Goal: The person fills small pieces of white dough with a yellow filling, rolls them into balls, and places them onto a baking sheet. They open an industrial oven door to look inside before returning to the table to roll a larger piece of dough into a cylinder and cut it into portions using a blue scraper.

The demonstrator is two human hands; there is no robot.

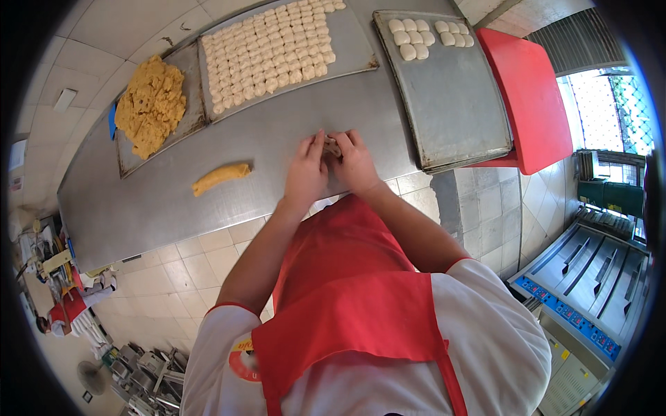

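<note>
Close to the front edge of the steel table (pixel 263 139), my left hand (pixel 306 170) and my right hand (pixel 352 165) meet with curled fingers around a small pale piece of dough (pixel 332 147). Most of that piece is hidden by the fingers. To the left of my hands lies a yellow-orange roll of filling (pixel 222 179) on the bare steel. Beyond it, a large crumbly mound of the same coloured filling (pixel 151 104) rests on a tray. Rows of small white dough pieces (pixel 270 52) cover another tray at the back.
At the right, a dark metal tray (pixel 454 104) carries several smooth, pale dough buns (pixel 411 38) at its far end. A red plastic stool or table (pixel 531 104) stands beyond it. An oven (pixel 583 284) is at the lower right; another person (pixel 69 308) is at far left.
</note>
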